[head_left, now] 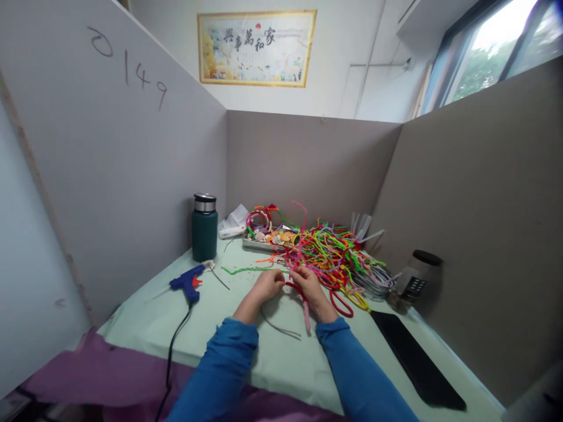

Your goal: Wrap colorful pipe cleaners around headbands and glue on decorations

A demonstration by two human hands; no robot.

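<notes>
My left hand [269,285] and my right hand [309,285] are close together over the middle of the table. The right fingers are closed on a red and pink fuzzy stem piece [306,313], whose pink end hangs toward the table. A thin pink stem [303,220] rises above the right fingertips. The left fingers are pinched near the piece's red upper end; what they hold is too small to make out. A green stem [246,269] lies just behind my left hand, and thin grey stems [281,330] lie between my forearms.
A blue glue gun [188,283] and green bottle [204,228] stand at left. Behind are a metal tray [264,245] and a heap of colourful stems [329,249]. At right are a clear jar [413,281], yellow-handled scissors [357,300] and a black slab [416,357].
</notes>
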